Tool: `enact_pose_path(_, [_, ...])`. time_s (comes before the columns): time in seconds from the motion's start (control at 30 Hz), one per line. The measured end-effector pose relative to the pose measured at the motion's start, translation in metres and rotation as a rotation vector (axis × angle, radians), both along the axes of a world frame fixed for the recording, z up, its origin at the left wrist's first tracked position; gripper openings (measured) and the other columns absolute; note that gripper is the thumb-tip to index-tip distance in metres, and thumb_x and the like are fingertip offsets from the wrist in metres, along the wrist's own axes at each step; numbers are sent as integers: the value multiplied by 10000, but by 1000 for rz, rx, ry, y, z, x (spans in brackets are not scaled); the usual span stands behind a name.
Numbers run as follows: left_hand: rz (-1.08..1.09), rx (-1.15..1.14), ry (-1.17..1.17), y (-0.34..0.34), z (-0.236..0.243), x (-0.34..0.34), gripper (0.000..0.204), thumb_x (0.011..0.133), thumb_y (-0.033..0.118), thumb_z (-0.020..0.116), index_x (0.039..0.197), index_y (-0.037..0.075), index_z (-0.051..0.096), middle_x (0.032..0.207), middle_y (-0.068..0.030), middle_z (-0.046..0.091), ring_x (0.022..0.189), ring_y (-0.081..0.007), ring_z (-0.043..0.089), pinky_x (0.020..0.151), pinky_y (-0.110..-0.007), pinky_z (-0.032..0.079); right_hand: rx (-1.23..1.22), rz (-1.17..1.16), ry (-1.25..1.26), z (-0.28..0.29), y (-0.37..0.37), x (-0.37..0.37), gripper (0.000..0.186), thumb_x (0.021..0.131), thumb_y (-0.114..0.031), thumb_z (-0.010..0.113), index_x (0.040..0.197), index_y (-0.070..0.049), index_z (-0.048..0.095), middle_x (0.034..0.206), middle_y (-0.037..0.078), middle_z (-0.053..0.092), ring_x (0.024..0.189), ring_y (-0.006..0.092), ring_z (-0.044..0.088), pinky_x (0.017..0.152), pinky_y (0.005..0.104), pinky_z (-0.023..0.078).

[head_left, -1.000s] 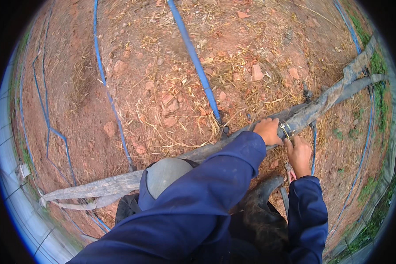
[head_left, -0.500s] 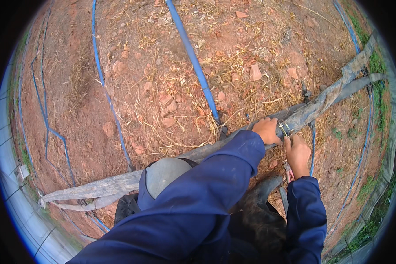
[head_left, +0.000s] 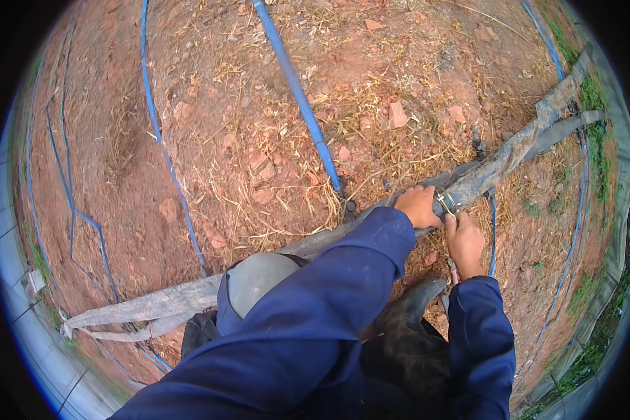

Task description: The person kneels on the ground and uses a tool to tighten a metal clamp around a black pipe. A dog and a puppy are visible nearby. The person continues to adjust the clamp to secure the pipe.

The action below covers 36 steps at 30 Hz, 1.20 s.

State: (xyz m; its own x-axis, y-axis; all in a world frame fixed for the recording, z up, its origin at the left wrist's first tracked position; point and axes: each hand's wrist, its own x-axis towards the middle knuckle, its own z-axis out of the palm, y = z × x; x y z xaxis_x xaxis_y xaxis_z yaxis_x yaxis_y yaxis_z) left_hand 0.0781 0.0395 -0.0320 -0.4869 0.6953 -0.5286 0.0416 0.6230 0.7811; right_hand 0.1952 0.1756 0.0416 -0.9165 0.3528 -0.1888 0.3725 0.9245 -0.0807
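Observation:
A long grey flat hose [head_left: 511, 157] runs across the ground in front of me. My left hand [head_left: 418, 206] is wrapped over the top of it, fingers curled round. Just right of that hand, a thin shiny metal hose clamp [head_left: 446, 203] encircles a dark section of the hose. My right hand [head_left: 465, 241] is closed at the clamp's near side, thumb and forefinger pinched on its loose end. Below the right hand, a partly hidden tool with a reddish handle [head_left: 454, 272] shows beside my dark boot [head_left: 421, 297].
Blue drip lines [head_left: 162, 143] and a thicker blue pipe [head_left: 297, 91] cross the reddish soil [head_left: 217, 133], which bears dry straw and stones. The blue pipe meets the hose at a black fitting [head_left: 349, 206]. Pale sheeting [head_left: 21, 280] borders the left side.
The view has shifted slightly. The clamp's shiny strands, spread apart before, now sit closer together on the hose. Both hands stay at nearly the same spot.

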Motion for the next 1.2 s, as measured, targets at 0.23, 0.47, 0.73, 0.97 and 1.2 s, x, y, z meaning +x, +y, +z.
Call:
enact_pose_path(0.23, [-12, -10, 4, 0, -1, -1, 1079, 680, 516, 883, 1539, 8, 473, 1456, -244, 567, 1363, -411, 536, 1132, -455, 462, 128, 589, -1, 24, 25, -26, 313, 950, -343, 723, 779, -104, 617, 764, 99, 645, 768, 317, 642, 680, 467, 489])
enact_pose_path(0.47, [-7, -8, -14, 0, -4, -3, 1064, 653, 520, 889, 1503, 6, 509, 1413, -236, 601, 1341, -397, 562, 1117, -440, 475, -504, -3, 124, -17, 23, -9, 410, 1083, -352, 552, 752, -111, 579, 556, 48, 496, 529, 251, 501, 563, 383, 387])
enact_pose_path(0.73, [10, -6, -27, -1, 3, -2, 1019, 682, 487, 884, 1498, 10, 503, 1438, -237, 577, 1351, -421, 542, 1122, -458, 468, -654, -421, -27, -12, 12, 0, 465, 1079, -453, 546, 821, -77, 640, 619, 81, 576, 561, 256, 539, 565, 368, 423])
enact_pose_path(0.97, [-11, -4, -10, -1, 2, -3, 1028, 691, 486, 886, 1516, 15, 494, 1458, -237, 567, 1374, -409, 531, 1137, -449, 461, 62, 459, 23, 31, 19, -27, 308, 856, -312, 813, 804, -74, 624, 795, 129, 640, 754, 356, 660, 726, 480, 506])
enact_pose_path(1.2, [-4, 7, -28, -1, 0, -3, 1023, 692, 494, 884, 1505, 6, 503, 1452, -239, 576, 1372, -409, 532, 1136, -445, 458, -36, 413, 8, 3, 29, -23, 316, 999, -344, 671, 795, -112, 607, 668, 93, 589, 625, 294, 612, 645, 437, 449])
